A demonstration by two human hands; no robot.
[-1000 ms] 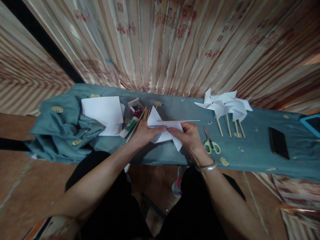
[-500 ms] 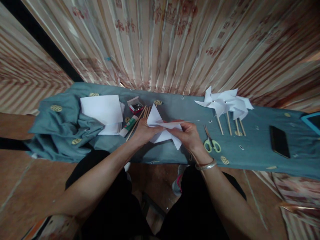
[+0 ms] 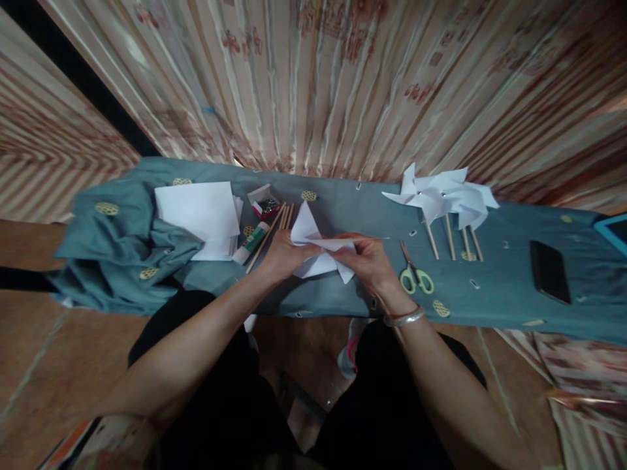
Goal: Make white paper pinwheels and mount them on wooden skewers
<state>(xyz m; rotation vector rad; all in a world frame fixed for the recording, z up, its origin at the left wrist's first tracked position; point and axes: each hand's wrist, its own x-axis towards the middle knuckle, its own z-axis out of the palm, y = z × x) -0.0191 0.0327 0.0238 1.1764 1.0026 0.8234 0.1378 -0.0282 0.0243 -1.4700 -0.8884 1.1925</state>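
Observation:
Between my hands is a white paper pinwheel (image 3: pixel 318 264) with its corners folded toward the middle. My left hand (image 3: pixel 287 253) grips its left side, thumb on top near the centre. On the other side my right hand (image 3: pixel 365 261) pinches a folded corner; a thin pointed tip sticks out to the right of these fingers. Just right of my right hand lie scissors (image 3: pixel 415 279) with light green handles. Close to my left hand are several wooden sticks (image 3: pixel 267 243), a glue stick (image 3: pixel 251 243) and a small open box (image 3: pixel 265 202) of dark metal pins.
A stack of white paper (image 3: pixel 198 209) lies at the left, partly under bunched cloth. Finished white pinwheels (image 3: pixel 441 196) on sticks rest at the back right. Farther right are a black phone (image 3: pixel 549 271) and a blue-edged device (image 3: pixel 612 232). A pleated curtain (image 3: pixel 313 85) hangs behind the cloth-covered table (image 3: pixel 494 287).
Both hands keep their hold on the paper pinwheel. My right fingers have shifted slightly on the folded corner, and the whole view has moved a little.

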